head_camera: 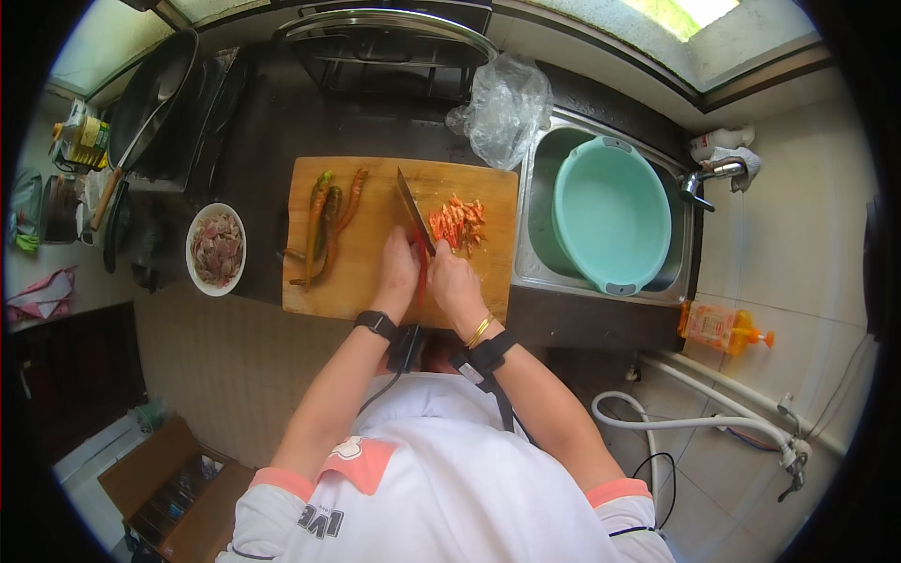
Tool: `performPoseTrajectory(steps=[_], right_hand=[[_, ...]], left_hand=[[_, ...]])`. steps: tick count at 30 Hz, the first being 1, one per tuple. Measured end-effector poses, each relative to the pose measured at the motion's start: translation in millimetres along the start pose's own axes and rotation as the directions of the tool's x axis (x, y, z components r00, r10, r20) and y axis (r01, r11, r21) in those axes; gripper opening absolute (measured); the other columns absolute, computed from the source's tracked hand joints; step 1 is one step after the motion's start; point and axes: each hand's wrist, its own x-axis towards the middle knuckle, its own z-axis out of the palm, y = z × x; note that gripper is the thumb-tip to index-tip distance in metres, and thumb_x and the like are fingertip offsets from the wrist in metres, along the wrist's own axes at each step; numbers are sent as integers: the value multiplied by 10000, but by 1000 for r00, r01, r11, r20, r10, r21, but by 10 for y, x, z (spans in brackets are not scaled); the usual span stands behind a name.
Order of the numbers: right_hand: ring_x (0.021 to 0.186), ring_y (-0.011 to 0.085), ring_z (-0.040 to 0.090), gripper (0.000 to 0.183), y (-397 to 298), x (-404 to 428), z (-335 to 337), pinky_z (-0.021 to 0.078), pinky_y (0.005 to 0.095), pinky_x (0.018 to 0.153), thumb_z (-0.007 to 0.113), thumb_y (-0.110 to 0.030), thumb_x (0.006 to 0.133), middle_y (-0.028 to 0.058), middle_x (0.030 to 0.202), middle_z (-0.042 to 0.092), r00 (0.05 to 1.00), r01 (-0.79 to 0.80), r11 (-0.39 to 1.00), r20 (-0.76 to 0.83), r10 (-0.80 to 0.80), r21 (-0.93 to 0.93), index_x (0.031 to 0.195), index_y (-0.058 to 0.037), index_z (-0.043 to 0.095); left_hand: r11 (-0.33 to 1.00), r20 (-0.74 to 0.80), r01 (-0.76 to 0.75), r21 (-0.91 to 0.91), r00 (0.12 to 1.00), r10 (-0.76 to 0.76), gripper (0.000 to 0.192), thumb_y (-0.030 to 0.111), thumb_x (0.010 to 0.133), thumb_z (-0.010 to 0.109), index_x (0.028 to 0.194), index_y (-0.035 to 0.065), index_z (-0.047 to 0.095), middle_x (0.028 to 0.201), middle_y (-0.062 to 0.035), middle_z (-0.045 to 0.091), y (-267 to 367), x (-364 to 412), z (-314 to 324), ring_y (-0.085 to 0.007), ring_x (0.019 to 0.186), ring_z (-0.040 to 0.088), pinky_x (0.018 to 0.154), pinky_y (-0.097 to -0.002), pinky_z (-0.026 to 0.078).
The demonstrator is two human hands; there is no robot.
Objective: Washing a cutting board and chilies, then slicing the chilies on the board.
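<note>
My right hand (455,283) grips the handle of a kitchen knife (411,200), its blade pointing away and slightly left over the wooden cutting board (373,295). Beside the blade, my left hand (400,262) holds a long red chili pepper (422,278), partly hidden by the fingers and the knife. Chopped red chili (457,222) lies in a loose heap right of the knife. Several whole peppers, orange-red and dark green (329,218), rest along the board's left side.
A white bowl of sliced meat (217,250) stands left of the board. To the right, a mint-green basin (612,214) sits in the steel sink (545,257) near the faucet (704,183). A crumpled plastic bag (508,105) lies behind the board. A wok (151,98) is at far left.
</note>
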Motion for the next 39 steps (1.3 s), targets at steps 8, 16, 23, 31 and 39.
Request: performPoseTrajectory(steps=[8,16,23,31,39], right_hand=[[579,379,560,190,-50,79,95,444,468,508,442,-193,823,228,594,550,999,-16,999,-34,18,40,812,-4,429],[631,403,547,172,46,82,41,435,477,563,456,-166,803,247,642,551,997,-71,991,-33,75,117,862,-5,448],[659,401,545,212,227,8,-29,434,467,587,464,-149,798,250,677,553,998,-40,986,-31,45,160,953,-5,467],[645,402,544,223,303,-201,-196,429,471,588,464,-149,798,252,655,548,994,-52,987,-84,66,152,967,-5,472],[599,419,522,154,262,-286,-221,416,484,543,469,-129,793,256,608,528,999,-27,987,-34,33,157,867,5,454]], left_hand=[[927,15,143,-347,989,-148,100,-2,725,483,816,-28,451,820,-237,513,164,-7,2,-398,774,498,645,-408,413],[966,-122,-236,108,961,249,207,84,734,551,886,3,437,896,-203,501,4,-200,17,-372,757,510,635,-410,421],[953,34,-177,246,984,174,243,97,722,580,896,21,429,924,-195,495,-19,-281,26,-362,811,515,660,-411,431],[982,3,-169,82,986,169,183,10,700,562,838,-19,446,791,-192,521,33,-213,141,-348,749,527,650,-384,433],[982,-16,-179,66,983,181,189,11,701,562,841,-17,437,810,-208,514,43,-206,203,-374,756,510,645,-401,421]])
